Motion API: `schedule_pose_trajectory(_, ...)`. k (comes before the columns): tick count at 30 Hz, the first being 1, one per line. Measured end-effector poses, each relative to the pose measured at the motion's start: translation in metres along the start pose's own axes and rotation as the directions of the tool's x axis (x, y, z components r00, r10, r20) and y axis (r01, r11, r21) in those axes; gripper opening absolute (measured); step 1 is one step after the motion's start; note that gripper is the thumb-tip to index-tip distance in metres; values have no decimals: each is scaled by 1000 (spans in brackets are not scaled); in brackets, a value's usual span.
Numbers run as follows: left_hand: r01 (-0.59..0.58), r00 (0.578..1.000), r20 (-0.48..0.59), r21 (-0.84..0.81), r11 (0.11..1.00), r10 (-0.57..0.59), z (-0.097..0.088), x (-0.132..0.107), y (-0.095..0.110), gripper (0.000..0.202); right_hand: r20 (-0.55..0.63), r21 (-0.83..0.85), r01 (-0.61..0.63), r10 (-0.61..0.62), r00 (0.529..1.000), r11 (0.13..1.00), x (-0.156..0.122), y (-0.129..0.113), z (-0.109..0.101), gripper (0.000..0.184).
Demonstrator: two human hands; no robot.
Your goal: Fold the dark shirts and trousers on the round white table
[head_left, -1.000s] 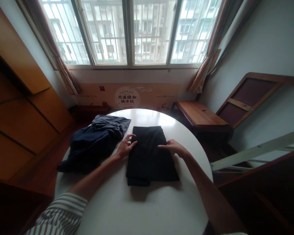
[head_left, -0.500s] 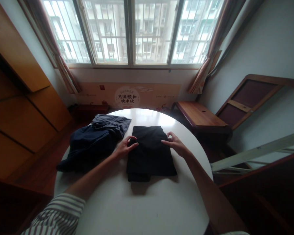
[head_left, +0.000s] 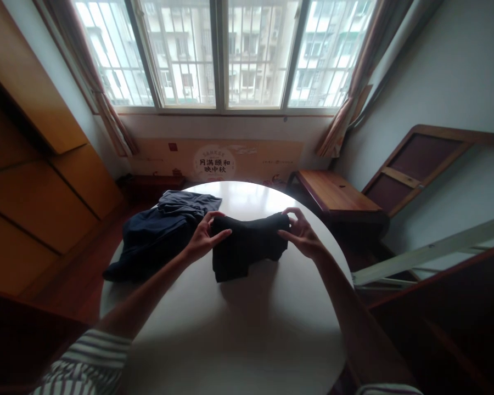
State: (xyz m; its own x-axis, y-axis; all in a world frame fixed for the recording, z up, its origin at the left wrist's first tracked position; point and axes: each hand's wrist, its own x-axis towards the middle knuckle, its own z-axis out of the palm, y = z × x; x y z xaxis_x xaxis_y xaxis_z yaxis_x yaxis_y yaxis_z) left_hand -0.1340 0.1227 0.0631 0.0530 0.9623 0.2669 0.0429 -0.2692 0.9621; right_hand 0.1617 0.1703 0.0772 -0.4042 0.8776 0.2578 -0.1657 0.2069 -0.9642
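Round white tabletop [head_left: 239, 345], two bare hands over its far half. Black cloth [head_left: 249, 241] between them, folded, near the middle of the width, closer to the far edge than to the near one. Left hand [head_left: 201, 240] has its left end: thumb on the side toward the near edge, fingers round the top, gripping. Right hand [head_left: 307, 238] has the right end in much the same pinch, thumb in front, fingers curled behind. Top of the cloth sags a little between the two grips. Below, the layers hang unevenly; the left part reaches lower, toward the near edge. Dark shadow on the tabletop beneath; cannot tell whether the lowest hem touches.

Along the left edge, a loose heap: blue cloth [head_left: 152, 241], rumpled, with grey cloth [head_left: 189, 202] on its far side, partly over it, toward the far edge. Left hand is just beside this heap. Striped sleeve [head_left: 86, 359] pushed up on the left forearm.

Past the far edge: a banner [head_left: 214, 159] with dark characters, low on the wall under a barred window [head_left: 253, 55]. Past the right edge, toward the far side, a wooden bench [head_left: 337, 192].
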Motion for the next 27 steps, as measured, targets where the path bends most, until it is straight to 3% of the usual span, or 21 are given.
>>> schedule_pose_trajectory(4, -98, 994, 56, 38, 994, 96, -13, -26, 67, 71, -19, -1, 157, -157, 987, 988, -18, -48, 12, 56)
schedule_pose_trajectory(7, -61, 998, 14, -19, 998, 62, -21, -24, 88, 70, -58, 35, 174, -172, 983, 984, -17, -66, 18, 58)
schedule_pose_trajectory(9, 64, 998, 9, -73, 995, -63, -22, -9, 78, 71, -90, 58, 84, -79, 993, 995, -5, -57, 16, 59)
schedule_pose_trajectory(11, 232, 972, -8, -96, 968, -234, -20, 13, 51, 74, -127, 63, -78, 85, 988, 995, 13, -33, 10, 62)
schedule_pose_trajectory(14, 433, 892, -118, -53, 900, -436, -16, 41, -4, 79, -210, 8, -361, 355, 911, 932, 41, 17, -2, 65)
schedule_pose_trajectory(16, 462, 870, -176, -34, 886, -461, -15, 51, -36, 79, -272, -27, -456, 432, 860, 890, 53, 45, -9, 66)
schedule_pose_trajectory(18, 435, 884, -165, -48, 899, -436, -17, 54, -56, 81, -304, -38, -467, 435, 847, 883, 59, 61, -14, 66)
schedule_pose_trajectory(20, 421, 898, -122, -47, 906, -424, -20, 53, -63, 84, -304, -33, -450, 420, 855, 893, 61, 65, -17, 65)
schedule_pose_trajectory(24, 483, 875, -48, 24, 875, -482, -20, 48, -57, 93, -286, -48, -441, 411, 866, 896, 62, 60, -21, 69)
schedule_pose_trajectory(27, 490, 867, -64, -65, 869, -494, -16, 48, -54, 97, -296, -124, -474, 424, 856, 872, 67, 57, -21, 75)
